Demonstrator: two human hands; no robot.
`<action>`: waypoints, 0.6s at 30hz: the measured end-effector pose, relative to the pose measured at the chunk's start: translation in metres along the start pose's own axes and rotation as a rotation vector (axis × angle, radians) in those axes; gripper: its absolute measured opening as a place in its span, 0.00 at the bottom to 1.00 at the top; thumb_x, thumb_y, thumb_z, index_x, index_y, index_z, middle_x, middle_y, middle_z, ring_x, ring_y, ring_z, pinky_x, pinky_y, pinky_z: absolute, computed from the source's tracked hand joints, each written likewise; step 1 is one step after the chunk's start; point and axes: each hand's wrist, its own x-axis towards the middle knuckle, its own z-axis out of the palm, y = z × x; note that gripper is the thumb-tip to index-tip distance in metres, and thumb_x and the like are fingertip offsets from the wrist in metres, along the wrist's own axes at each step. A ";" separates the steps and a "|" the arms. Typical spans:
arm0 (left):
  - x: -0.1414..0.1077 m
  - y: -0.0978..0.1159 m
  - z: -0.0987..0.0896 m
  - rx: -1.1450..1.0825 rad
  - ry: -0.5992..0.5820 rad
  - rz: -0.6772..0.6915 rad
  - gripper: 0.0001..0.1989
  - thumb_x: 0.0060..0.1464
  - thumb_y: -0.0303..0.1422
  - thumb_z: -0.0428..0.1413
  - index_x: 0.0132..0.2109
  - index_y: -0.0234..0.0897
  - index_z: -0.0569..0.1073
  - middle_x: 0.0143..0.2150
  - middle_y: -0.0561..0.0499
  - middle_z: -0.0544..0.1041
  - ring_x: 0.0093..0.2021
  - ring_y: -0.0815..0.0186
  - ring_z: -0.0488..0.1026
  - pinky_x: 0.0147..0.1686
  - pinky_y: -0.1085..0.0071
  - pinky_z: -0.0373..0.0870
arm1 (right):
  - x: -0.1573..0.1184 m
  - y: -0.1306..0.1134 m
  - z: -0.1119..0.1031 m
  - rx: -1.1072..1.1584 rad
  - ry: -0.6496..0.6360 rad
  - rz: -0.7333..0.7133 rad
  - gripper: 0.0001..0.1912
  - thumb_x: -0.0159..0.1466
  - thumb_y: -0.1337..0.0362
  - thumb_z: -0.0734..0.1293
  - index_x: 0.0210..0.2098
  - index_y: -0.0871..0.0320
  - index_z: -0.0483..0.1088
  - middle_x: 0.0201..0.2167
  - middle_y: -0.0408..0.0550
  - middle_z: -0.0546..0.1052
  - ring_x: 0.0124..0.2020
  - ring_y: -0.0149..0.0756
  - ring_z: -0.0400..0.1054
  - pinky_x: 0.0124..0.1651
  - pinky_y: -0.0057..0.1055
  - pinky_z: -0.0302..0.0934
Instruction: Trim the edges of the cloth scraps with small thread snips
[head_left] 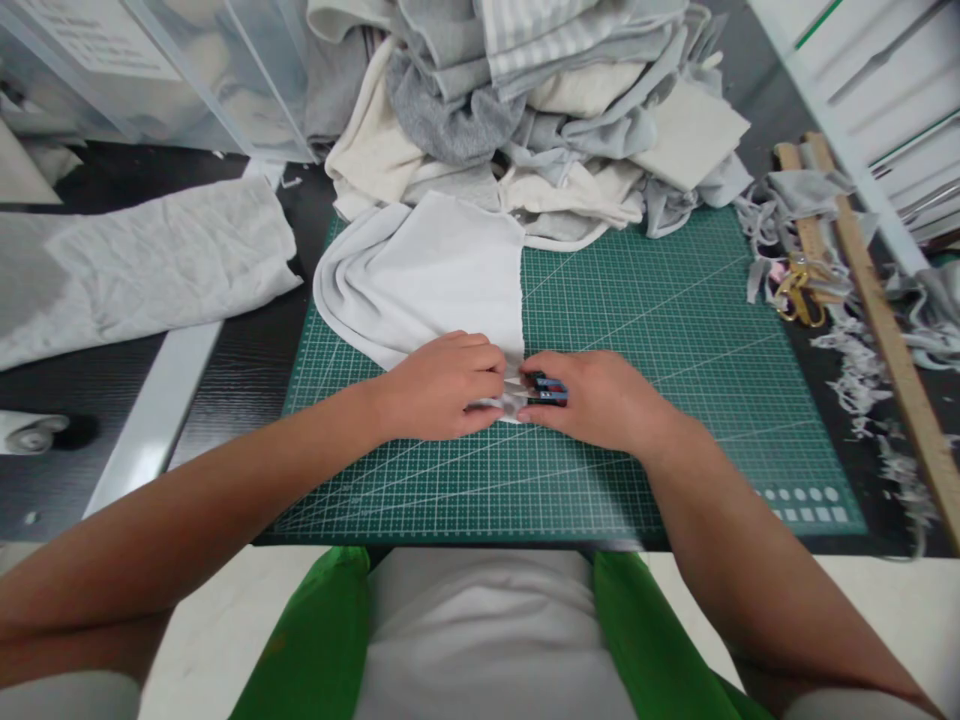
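A piece of white fabric [457,260] lies on the green cutting mat [645,300], its left side folded over in layers. My left hand [450,385] rests on the fabric's near edge, fingers closed on the cloth there. In my right hand [600,395] is a pair of small thread snips [549,390] with dark blue and black handles. Their pale blades point left at the fabric's near right corner, between my two hands. The blade tips are partly hidden by my left fingers.
Behind the mat rises a pile of grey and cream fabric [465,110]. Clear plastic bins [225,80] stand at the back left, and a light cloth roll [165,250] lies left. On the right are gold-handled scissors [801,295], a wooden ruler [885,320] and fabric scraps [847,360].
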 end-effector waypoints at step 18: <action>-0.007 -0.007 -0.002 -0.132 -0.026 0.007 0.11 0.62 0.37 0.55 0.50 0.43 0.76 0.51 0.46 0.74 0.50 0.58 0.69 0.51 0.59 0.66 | -0.018 0.010 -0.010 0.096 -0.113 -0.196 0.13 0.69 0.55 0.63 0.44 0.56 0.73 0.32 0.43 0.78 0.32 0.34 0.71 0.34 0.30 0.55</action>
